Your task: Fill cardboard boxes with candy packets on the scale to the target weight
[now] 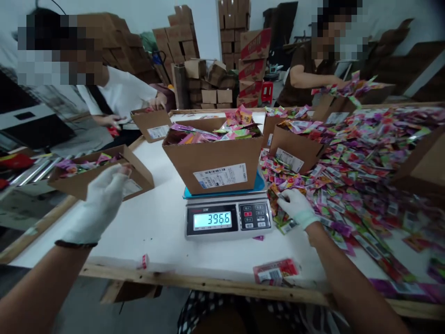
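A brown cardboard box [212, 157] filled with colourful sachets stands on a digital scale [227, 218] whose display reads 3966. My left hand [100, 202], in a white glove, hovers above the table's left edge near a second open box [78, 183] of sachets; its fingers are apart and hold nothing. My right hand [295, 206], also gloved, rests on the heap of sachets [354, 171] just right of the scale, fingers closed on a few sachets.
Two other people work at the far side, one at back left, one at back right, each by boxes. More open boxes [295, 146] stand behind the scale. A loose red packet [276, 271] lies near the front edge. Stacked cartons fill the background.
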Demonstrator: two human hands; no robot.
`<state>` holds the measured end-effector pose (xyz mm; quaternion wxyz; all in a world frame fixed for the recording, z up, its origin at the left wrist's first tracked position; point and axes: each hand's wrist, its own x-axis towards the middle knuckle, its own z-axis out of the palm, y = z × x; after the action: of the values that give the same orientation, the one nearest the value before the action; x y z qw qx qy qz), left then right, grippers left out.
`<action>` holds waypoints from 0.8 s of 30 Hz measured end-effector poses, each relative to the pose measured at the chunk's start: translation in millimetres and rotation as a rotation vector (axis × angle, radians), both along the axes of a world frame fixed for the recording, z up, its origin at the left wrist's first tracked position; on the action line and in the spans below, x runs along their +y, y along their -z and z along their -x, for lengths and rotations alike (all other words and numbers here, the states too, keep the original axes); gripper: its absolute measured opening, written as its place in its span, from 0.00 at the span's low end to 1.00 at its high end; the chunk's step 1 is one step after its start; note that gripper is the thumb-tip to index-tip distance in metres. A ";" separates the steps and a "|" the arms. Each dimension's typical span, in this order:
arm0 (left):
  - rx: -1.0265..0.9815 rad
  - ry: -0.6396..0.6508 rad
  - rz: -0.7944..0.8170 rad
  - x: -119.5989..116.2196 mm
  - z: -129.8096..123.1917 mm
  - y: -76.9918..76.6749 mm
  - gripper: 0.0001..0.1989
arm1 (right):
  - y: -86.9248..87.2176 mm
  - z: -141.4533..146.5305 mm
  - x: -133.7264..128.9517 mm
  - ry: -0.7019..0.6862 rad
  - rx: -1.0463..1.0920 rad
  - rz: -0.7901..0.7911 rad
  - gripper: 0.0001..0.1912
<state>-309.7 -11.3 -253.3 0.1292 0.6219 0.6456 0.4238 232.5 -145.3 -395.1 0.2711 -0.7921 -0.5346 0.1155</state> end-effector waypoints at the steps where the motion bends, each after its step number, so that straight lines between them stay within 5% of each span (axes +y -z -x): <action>1: -0.044 0.002 -0.037 -3.8 -7.1 -15.2 0.40 | -4.5 -3.7 -2.4 0.004 0.000 -0.024 0.07; 4: -0.102 0.039 -0.156 -28.1 -32.8 -54.0 0.35 | -36.5 -16.0 -13.8 0.114 0.019 -0.273 0.14; 8: 0.026 0.191 -0.365 -64.3 -71.9 -88.4 0.26 | -129.4 3.6 -13.5 0.168 -0.031 -0.950 0.18; 11: 0.208 0.382 -0.658 -79.6 -104.5 -103.4 0.10 | -208.5 49.7 8.5 -0.109 -0.046 -1.237 0.13; 14: 0.421 0.592 -0.933 -87.5 -138.5 -110.8 0.06 | -256.1 88.2 36.4 -0.483 0.016 -1.151 0.11; 16: 0.557 0.645 -1.016 -87.5 -159.0 -109.9 0.04 | -260.5 93.5 52.4 -0.550 0.042 -1.026 0.15; 19: 0.730 0.529 -1.001 -73.6 -180.9 -100.7 0.10 | -237.4 63.9 71.4 -0.422 0.088 -0.915 0.22; 22: 0.905 0.446 -0.715 -47.8 -188.4 -91.2 0.28 | -208.3 4.0 83.9 -0.203 -0.054 -0.703 0.25; 24: 0.960 0.447 -0.503 -32.2 -183.0 -88.9 0.29 | -194.4 -37.8 87.7 -0.015 -0.227 -0.418 0.29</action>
<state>-126.7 -43.5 -164.3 -0.2431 0.8770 0.3644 0.1972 270.3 -57.6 -200.7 0.3665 -0.7227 -0.5797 -0.0858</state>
